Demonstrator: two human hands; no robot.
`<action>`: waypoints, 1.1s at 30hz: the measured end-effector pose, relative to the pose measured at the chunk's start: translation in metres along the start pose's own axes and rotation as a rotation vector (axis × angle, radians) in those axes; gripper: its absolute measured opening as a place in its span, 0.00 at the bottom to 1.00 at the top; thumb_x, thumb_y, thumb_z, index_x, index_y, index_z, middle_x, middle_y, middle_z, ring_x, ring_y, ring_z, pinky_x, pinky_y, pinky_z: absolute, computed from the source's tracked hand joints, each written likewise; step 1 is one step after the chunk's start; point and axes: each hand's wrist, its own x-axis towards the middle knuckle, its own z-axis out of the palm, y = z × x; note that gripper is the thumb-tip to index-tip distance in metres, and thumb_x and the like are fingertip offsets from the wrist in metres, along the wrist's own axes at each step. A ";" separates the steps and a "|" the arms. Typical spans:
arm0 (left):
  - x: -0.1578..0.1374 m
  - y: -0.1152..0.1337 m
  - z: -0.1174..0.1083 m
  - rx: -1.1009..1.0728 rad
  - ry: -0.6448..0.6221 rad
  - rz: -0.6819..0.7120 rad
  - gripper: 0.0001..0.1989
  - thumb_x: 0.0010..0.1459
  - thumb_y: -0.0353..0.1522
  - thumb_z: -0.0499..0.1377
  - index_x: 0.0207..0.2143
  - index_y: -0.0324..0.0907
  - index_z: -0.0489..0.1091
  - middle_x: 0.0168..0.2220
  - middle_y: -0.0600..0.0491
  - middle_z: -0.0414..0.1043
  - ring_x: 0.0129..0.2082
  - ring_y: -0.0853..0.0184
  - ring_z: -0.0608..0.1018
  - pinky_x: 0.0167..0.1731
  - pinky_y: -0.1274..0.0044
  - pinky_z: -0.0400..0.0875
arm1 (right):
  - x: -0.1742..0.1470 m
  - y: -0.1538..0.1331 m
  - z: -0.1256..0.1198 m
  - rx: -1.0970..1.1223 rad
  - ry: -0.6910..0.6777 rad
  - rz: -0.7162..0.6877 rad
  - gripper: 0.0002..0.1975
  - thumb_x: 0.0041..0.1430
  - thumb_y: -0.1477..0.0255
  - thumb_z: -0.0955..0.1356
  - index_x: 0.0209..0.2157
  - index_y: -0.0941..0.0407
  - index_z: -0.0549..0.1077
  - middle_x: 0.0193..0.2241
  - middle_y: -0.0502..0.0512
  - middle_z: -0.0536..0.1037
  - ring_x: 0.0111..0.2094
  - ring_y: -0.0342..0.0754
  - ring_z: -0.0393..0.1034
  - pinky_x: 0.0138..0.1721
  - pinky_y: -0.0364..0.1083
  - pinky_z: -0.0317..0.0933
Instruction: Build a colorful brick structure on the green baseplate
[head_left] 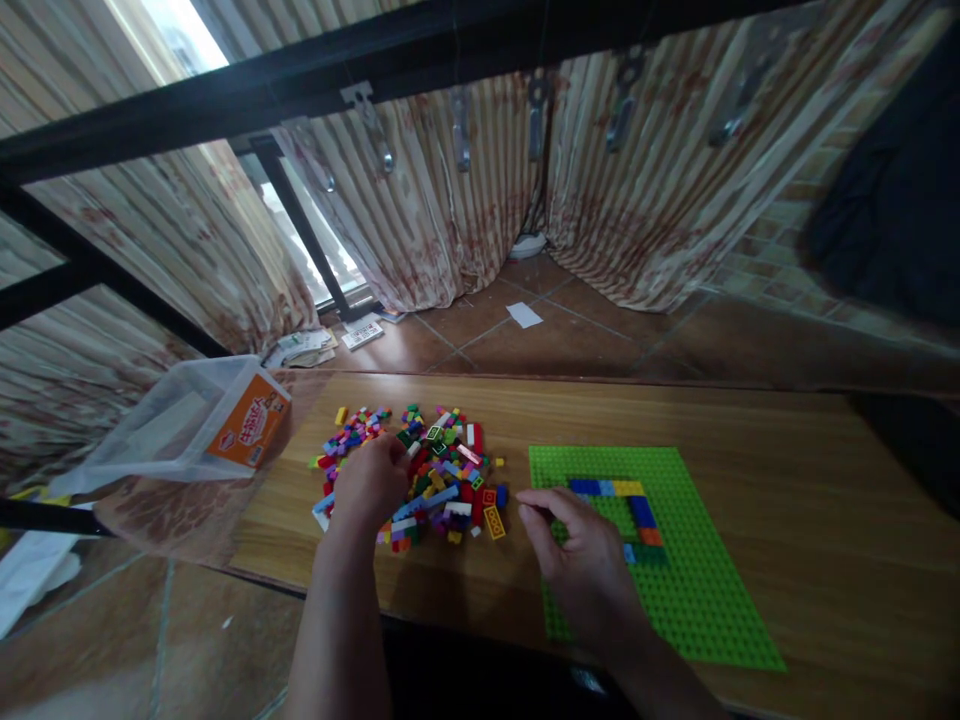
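My left hand (pixel 373 478) reaches over a loose pile of toy building bricks (pixel 435 480) of many colours. Its fingers are bent together and down among the bricks; what they grip, if anything, is hidden. My right hand (pixel 581 560) hovers at the left part of a green studded baseplate (pixel 697 600), nothing visible in its loosely curled fingers, thumb and forefinger slightly apart. On the baseplate stands an outline of bricks (pixel 643 512) in blue, light blue, yellow, orange and dark green. My right hand covers its near left part. An orange brick (pixel 494 522) lies between the hands.
The wooden table (pixel 810 500) carries it all. To the left is a clear plastic box (pixel 172 420) with an orange label. Beyond the table are a tiled floor with papers (pixel 523 315), striped curtains (pixel 450 220) and a dark metal bar with hanging hooks (pixel 461 130).
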 end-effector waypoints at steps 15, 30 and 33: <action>-0.038 0.068 -0.012 -0.846 -0.593 0.532 0.13 0.59 0.38 0.54 0.42 0.40 0.71 0.35 0.52 0.72 0.33 0.69 0.72 0.34 0.78 0.68 | 0.017 0.004 -0.030 0.100 0.024 -0.186 0.16 0.63 0.70 0.64 0.52 0.51 0.71 0.43 0.55 0.76 0.39 0.46 0.71 0.43 0.48 0.66; -0.049 0.122 0.038 -0.927 -0.485 0.484 0.10 0.58 0.34 0.53 0.35 0.39 0.72 0.24 0.56 0.67 0.25 0.72 0.70 0.26 0.80 0.65 | 0.022 0.041 -0.099 -0.138 -0.052 -0.112 0.10 0.64 0.68 0.63 0.37 0.52 0.77 0.35 0.51 0.78 0.37 0.46 0.73 0.41 0.46 0.65; -0.049 0.125 0.044 -0.810 -0.359 0.497 0.10 0.58 0.32 0.52 0.35 0.39 0.73 0.27 0.55 0.71 0.27 0.70 0.73 0.29 0.79 0.66 | 0.024 0.058 -0.113 -0.179 -0.020 -0.045 0.10 0.63 0.69 0.64 0.35 0.53 0.77 0.34 0.52 0.77 0.37 0.46 0.72 0.40 0.46 0.64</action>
